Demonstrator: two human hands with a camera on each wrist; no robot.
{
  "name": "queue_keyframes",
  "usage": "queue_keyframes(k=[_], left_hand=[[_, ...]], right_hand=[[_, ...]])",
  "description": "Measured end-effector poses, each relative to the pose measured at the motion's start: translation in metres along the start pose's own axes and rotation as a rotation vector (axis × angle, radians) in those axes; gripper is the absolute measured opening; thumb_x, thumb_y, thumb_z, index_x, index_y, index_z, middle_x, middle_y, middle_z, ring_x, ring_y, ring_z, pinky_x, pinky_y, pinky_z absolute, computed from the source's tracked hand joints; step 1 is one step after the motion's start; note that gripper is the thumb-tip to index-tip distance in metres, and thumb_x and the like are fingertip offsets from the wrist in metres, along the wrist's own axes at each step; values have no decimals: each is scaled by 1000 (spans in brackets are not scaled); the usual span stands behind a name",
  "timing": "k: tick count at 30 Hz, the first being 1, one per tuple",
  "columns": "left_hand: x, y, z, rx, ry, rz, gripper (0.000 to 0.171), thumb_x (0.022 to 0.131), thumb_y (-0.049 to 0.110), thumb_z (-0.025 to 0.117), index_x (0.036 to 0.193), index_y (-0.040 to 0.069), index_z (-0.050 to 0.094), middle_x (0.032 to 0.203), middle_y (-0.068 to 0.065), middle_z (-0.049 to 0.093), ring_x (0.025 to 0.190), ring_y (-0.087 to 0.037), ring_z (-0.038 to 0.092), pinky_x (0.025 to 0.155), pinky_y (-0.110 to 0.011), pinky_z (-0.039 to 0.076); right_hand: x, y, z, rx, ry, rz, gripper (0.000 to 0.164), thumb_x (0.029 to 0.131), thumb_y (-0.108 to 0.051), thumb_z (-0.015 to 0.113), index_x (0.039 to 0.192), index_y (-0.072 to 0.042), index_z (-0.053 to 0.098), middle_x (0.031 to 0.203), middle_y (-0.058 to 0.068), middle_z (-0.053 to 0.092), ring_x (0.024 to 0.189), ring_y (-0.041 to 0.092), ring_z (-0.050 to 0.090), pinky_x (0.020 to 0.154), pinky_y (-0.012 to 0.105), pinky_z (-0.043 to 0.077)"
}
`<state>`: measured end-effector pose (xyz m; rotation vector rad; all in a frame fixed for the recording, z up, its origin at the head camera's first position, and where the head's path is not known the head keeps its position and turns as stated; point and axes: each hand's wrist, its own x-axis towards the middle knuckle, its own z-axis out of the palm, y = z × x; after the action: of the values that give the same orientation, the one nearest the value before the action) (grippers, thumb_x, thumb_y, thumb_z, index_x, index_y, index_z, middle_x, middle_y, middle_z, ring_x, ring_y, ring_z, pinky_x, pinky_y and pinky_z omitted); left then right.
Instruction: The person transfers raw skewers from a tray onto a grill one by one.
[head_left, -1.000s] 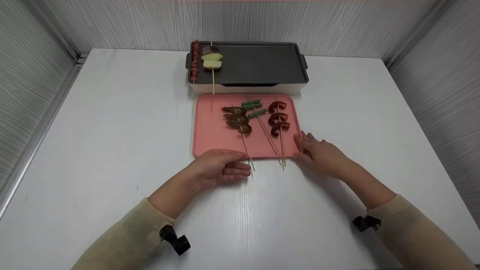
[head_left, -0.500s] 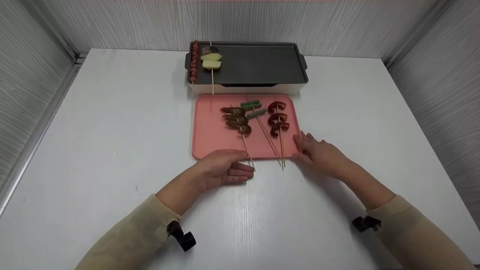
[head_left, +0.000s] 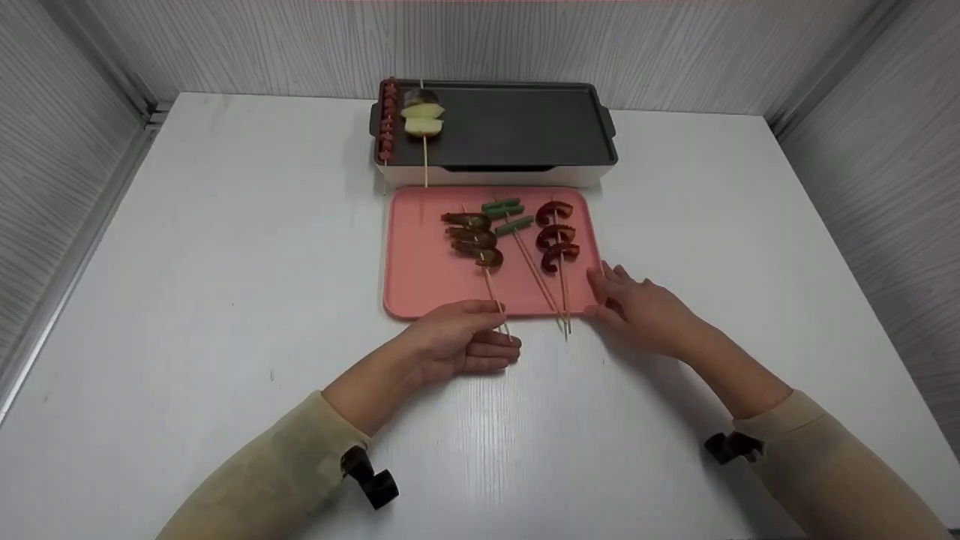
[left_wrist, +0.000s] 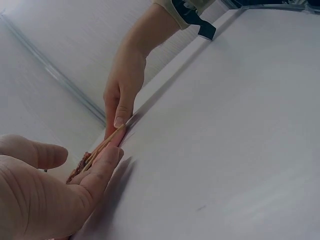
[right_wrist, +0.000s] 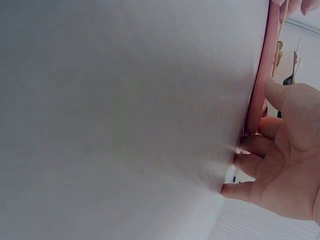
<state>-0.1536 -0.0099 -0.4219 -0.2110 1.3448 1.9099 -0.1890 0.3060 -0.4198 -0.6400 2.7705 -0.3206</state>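
A pink tray (head_left: 420,277) bears three skewers. On the left one (head_left: 474,238) are glossy olive-brown pieces, on the middle one (head_left: 514,225) green stalk pieces, and on the right one (head_left: 556,236) curled dark-red pieces like octopus tentacles. My left hand (head_left: 469,341) is at the tray's front edge, thumb and fingers spread on either side of the left skewer's bare stick end. In the left wrist view its thumb and fingers (left_wrist: 97,175) stand apart. My right hand (head_left: 637,307) holds the tray's near right corner; in the right wrist view its thumb (right_wrist: 275,92) presses the rim.
Behind the tray stands a black griddle (head_left: 525,124) on a white base. At its left end lie a skewer of small red pieces (head_left: 388,124) and a skewer of pale yellow slices (head_left: 424,120), the latter's stick overhanging the front. Grey panel walls (head_left: 480,37) enclose the white table (head_left: 247,225).
My left hand has slid slightly right along the tray's front edge, further around the left skewer's stick. The right hand, tray and skewers have stayed in place.
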Motion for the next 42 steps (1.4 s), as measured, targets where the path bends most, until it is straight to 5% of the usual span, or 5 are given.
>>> queue_keyframes(k=[16,42], left_hand=[[-4,2,-5,-17,-9,40,56,109,5,58,161,-1,37,132,-31,66,115,-34,73,102,-43,58],[-20,10,-19,-9,40,79,56,103,-1,65,156,1,47,99,-14,76,91,-23,78,92,-38,62]], right_hand=[[0,-1,-1,4,-9,7,70,112,-45,51,165,-4,32,169,22,29,156,43,29,119,71,28],[-1,1,0,19,-19,19,70,112,-44,52,166,-5,31,170,22,26,157,42,25,121,69,27]])
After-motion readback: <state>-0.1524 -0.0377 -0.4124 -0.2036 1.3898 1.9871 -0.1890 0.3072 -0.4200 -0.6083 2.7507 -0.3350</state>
